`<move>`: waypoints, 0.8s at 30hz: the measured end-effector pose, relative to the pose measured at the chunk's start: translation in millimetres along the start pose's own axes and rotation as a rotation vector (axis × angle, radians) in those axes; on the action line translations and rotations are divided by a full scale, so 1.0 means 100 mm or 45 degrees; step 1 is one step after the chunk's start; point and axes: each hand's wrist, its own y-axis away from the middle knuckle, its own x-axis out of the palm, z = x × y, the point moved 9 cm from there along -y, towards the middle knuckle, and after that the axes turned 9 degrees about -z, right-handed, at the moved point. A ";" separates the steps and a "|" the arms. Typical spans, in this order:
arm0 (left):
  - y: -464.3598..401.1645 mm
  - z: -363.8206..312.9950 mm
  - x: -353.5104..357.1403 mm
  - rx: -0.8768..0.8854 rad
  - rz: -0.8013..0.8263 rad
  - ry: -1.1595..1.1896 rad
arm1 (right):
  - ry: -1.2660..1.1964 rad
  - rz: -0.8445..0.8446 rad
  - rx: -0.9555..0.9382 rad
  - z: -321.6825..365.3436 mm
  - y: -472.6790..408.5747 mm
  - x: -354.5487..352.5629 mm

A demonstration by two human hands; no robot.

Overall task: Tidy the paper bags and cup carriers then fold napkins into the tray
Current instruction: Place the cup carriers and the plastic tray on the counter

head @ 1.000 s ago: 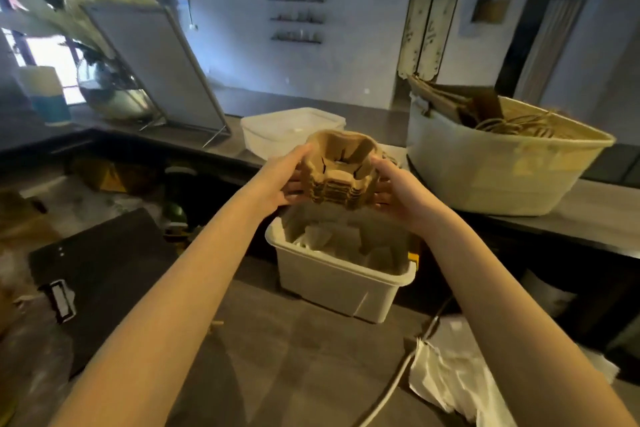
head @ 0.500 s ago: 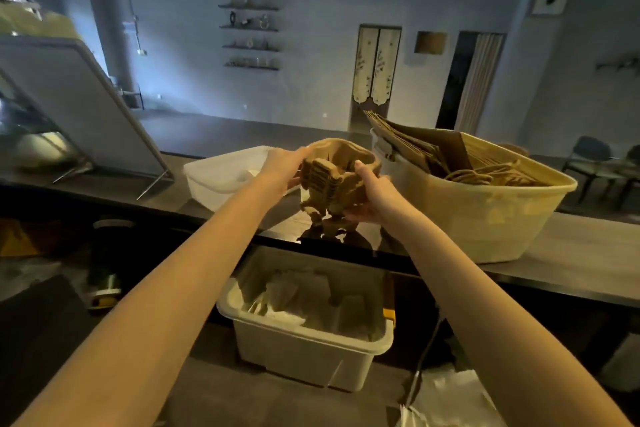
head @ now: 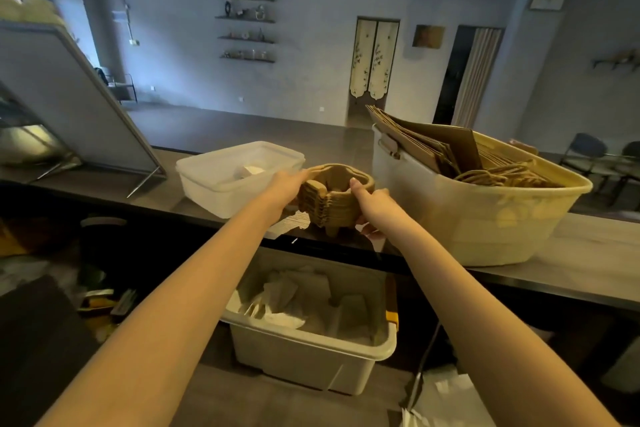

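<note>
A stack of brown pulp cup carriers (head: pixel 332 203) sits at the counter's near edge, its feet touching the dark top. My left hand (head: pixel 285 185) holds its left side and my right hand (head: pixel 372 206) grips its right rim, thumb over the top. To the right stands a large cream tub (head: pixel 485 218) full of brown paper bags (head: pixel 436 146) with twine handles. A white plastic tray (head: pixel 221 184) holding a folded napkin (head: pixel 252 170) stands to the left. Below the counter a grey bin (head: pixel 311 354) holds crumpled napkins.
A slanted framed board (head: pixel 69 97) leans on the counter at the left. White papers (head: pixel 446 399) and a cable lie on the lower surface at the right. Clutter fills the shelf at the lower left. Chairs (head: pixel 588 152) stand far right.
Both hands carried the cup carrier stack from above the grey bin forward and down onto the counter between the white tray and the cream tub. My view lifted toward the room.
</note>
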 end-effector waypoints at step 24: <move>-0.27 0.44 -1.55 -0.194 -0.375 0.173 | -0.322 0.132 0.167 0.98 -0.02 1.48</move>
